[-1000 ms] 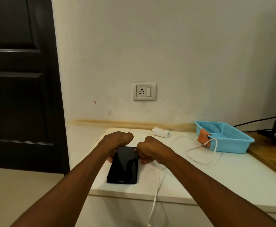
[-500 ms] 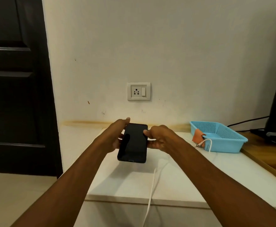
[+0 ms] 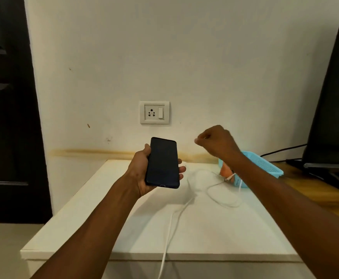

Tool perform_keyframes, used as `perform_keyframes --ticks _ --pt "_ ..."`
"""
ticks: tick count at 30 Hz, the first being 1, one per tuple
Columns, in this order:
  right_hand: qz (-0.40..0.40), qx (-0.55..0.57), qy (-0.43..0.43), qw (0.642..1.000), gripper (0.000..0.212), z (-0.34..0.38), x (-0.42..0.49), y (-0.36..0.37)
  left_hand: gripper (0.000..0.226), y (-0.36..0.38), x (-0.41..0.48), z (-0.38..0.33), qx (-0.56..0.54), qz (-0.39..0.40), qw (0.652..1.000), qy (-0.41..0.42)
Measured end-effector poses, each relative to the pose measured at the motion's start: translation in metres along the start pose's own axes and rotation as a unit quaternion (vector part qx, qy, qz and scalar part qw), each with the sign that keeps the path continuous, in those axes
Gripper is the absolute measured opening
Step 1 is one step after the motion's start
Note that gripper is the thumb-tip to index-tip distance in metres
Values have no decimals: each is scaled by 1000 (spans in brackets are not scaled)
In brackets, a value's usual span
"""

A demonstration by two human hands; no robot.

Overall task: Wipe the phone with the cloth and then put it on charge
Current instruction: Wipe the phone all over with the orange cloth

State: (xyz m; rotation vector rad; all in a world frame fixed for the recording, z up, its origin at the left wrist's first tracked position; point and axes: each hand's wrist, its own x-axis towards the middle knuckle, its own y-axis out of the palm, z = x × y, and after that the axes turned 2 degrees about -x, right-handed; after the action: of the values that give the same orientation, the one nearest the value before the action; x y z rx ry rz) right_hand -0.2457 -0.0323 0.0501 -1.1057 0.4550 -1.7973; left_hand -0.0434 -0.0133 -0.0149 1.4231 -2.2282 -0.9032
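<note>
Left grip (image 3: pixel 140 170) wraps flat black rectangular phone (image 3: pixel 162 162) below white wall socket (image 3: pixel 154 112) | right grip (image 3: pixel 218 142) fisted, lower-right of socket

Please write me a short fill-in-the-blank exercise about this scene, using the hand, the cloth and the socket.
The left hand holds the ___.
The orange cloth sits at the rim of the ___ basket.
The wall socket has ___ plugged into it.
Missing words: phone; blue; nothing.

You're in a home room: a dark panelled door (image 3: pixel 5 117) left, a wall socket (image 3: pixel 154 112) above your white table (image 3: pixel 104 228), a television (image 3: pixel 333 117) beyond its right edge.
</note>
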Motion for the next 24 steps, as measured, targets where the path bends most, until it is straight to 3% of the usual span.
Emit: perform_keyframes --ticks 2,4,7,9,17,21,24 --pt "34 -105 -31 993 23 -23 8 -19 81 -1 5 2 -2 0 1000 -1" --pt "136 -174 -23 975 29 -42 14 -32 83 -2 10 5 -5 2 1000 -7" --pt "277 -248 -16 928 44 -60 11 -39 86 -5 14 9 -3 3 1000 -15" --pt "312 -256 -16 915 48 -69 7 -37 86 -6 16 11 1 4 1000 -18" --pt "258 -351 -76 897 45 -86 7 -18 80 -8 18 11 18 -5 1000 -23" --pt "209 -405 -107 883 19 -83 4 -15 79 -9 19 12 19 -6 1000 -20" --pt "157 -422 -133 883 14 -85 1 -14 79 -9 19 12 19 -4 1000 -21"
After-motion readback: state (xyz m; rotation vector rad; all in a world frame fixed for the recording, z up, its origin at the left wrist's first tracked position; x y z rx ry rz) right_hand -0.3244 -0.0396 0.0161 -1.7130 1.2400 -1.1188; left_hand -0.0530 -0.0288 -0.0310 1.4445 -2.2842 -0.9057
